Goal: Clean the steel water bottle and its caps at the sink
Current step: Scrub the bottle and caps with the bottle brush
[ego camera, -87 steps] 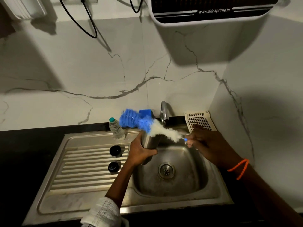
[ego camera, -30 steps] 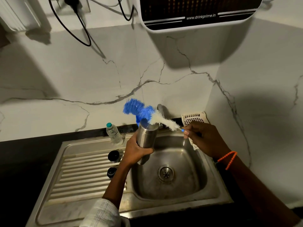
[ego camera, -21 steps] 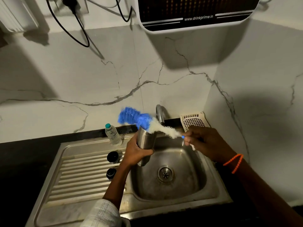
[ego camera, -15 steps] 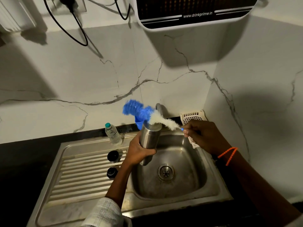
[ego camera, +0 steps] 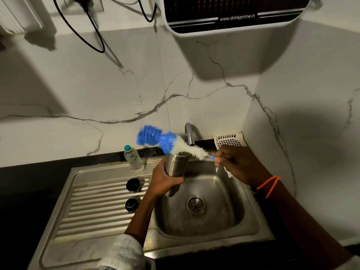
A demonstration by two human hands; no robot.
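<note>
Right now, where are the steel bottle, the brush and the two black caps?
steel bottle [ego camera: 176,165]: head view, upper body.
brush [ego camera: 149,135]: head view, blue bristles.
upper cap [ego camera: 133,184]: head view, top.
lower cap [ego camera: 131,204]: head view, top.

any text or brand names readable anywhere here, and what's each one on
"www.drinkprime.in": printed in white on the dark front panel of the wall-mounted water purifier above the sink.
Small plastic bottle with the teal cap, on the sink's back edge: no label can be made out.
Steel bottle held in the left hand: no marking visible.
Two black caps on the drainboard: no marking visible.
</note>
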